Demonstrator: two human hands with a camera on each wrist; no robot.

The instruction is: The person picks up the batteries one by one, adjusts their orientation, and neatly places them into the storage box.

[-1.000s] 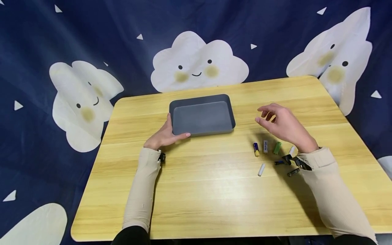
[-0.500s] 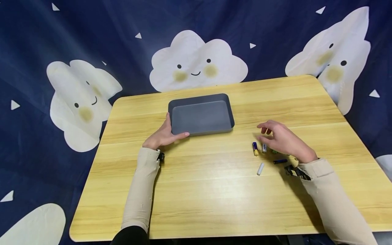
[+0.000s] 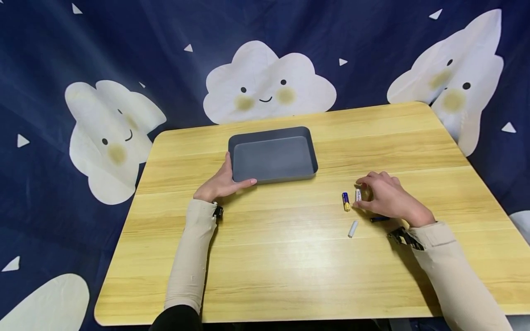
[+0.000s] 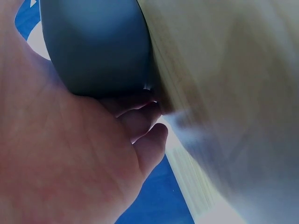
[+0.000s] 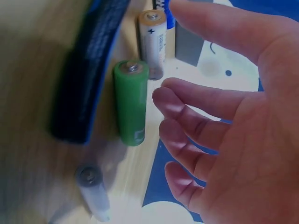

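At the near left corner of a dark grey rectangular tray (image 3: 271,158), my left hand (image 3: 217,185) holds the wall, thumb along the front side. In the left wrist view its fingers (image 4: 152,142) curl at the tray's lower edge. My right hand (image 3: 391,200) is low over a group of batteries, its thumb and index fingertip at opposite ends of a white battery (image 3: 358,195). The right wrist view shows that white battery with a copper-coloured top (image 5: 154,44), a small gap from the fingertips. A green battery (image 5: 131,102) stands out just beside it.
Left of the right hand lies a blue-and-gold battery (image 3: 346,202), with another white battery (image 3: 353,229) nearer the front. A dark battery (image 3: 379,219) shows under the palm. The wooden table (image 3: 265,266) backs onto a blue cloud-patterned curtain (image 3: 356,27).
My right hand has come down and toward me onto the batteries, its thumb and index finger now around the white one. The left hand and the tray have stayed in place.
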